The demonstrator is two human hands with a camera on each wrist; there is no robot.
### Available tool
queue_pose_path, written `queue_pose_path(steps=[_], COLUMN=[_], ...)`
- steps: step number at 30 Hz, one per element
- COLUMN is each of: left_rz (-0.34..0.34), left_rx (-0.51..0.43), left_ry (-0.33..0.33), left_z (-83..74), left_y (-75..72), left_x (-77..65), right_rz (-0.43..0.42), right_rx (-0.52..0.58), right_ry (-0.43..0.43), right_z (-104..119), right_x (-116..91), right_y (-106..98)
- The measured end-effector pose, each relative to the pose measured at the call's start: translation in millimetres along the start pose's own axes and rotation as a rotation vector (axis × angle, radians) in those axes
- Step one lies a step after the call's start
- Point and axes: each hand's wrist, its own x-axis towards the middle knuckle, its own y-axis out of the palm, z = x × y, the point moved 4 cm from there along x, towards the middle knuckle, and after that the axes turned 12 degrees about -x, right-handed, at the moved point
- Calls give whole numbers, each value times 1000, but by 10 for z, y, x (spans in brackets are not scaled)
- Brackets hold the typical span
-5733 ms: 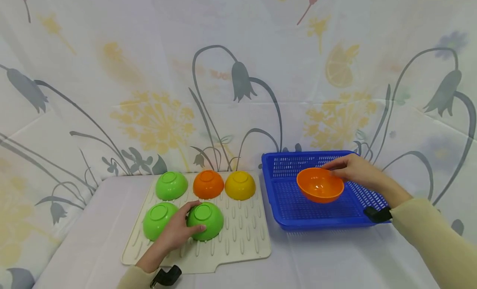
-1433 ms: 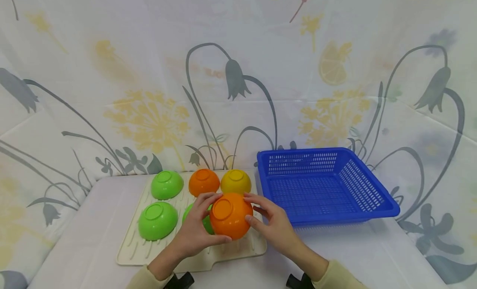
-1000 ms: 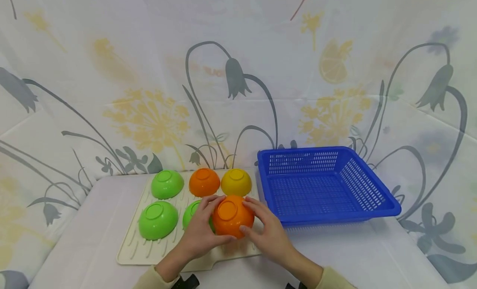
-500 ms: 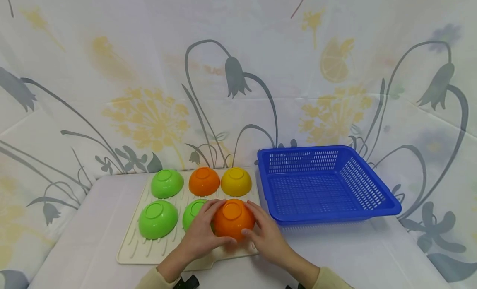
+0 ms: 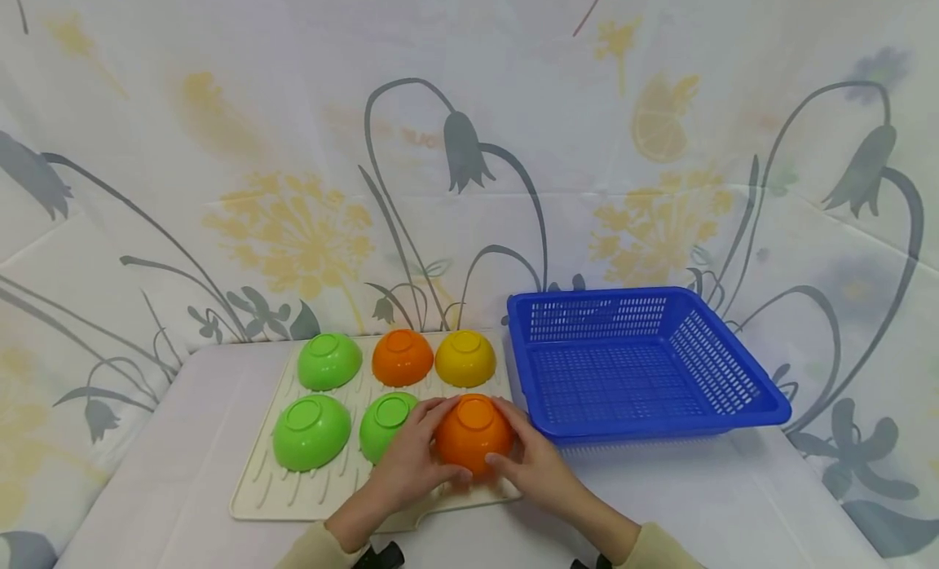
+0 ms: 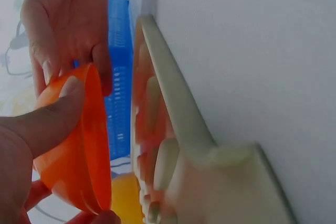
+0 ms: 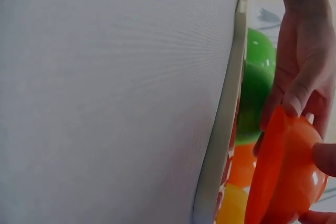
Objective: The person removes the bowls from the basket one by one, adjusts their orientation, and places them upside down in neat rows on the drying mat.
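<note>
Between both hands is an orange bowl point(image 5: 475, 438), bottom up. My left hand point(image 5: 411, 459) grips its left side and my right hand point(image 5: 541, 465) its right side, thumbs toward me. The bowl is close over the front right part of a cream drainer mat point(image 5: 282, 504); a gap shows between rim and mat in the left wrist view. Just left of it sits an upturned green bowl point(image 5: 380, 429), partly hidden by my left hand. Behind stands an upturned yellow bowl point(image 5: 465, 359), beside a second orange bowl point(image 5: 402, 359).
Two more upturned green bowls, one at the back left point(image 5: 328, 363) and one at the front left point(image 5: 311, 434), rest on the mat. A blue plastic basket point(image 5: 660, 429) stands to its right on the white cloth. A flower-patterned curtain point(image 5: 323, 129) hangs behind.
Earlier my right hand held the orange bowl over the basket while my left touched a green bowl. Now both hands hold it upside down over the mat, having lowered it and shifted slightly right.
</note>
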Motion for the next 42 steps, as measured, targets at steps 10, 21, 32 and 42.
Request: queue_pose_path(steps=[10,21,32,42], left_rz=[-58,8,-36,-73], left_rx=[9,-48,-41,-45], left_ry=[-108,-123,-136,-148], left_z=[31,40,52,49], left_y=[80,151,192,187], left_x=[51,70,81,102], right_rz=[-75,-87,-84,-93], right_rx=[-122,-154,-121,-101], right_ry=[59,148,195,176], right_z=[0,-1,-53,-68], right_x=[75,114,181,216], right_y=[56,94,97,108])
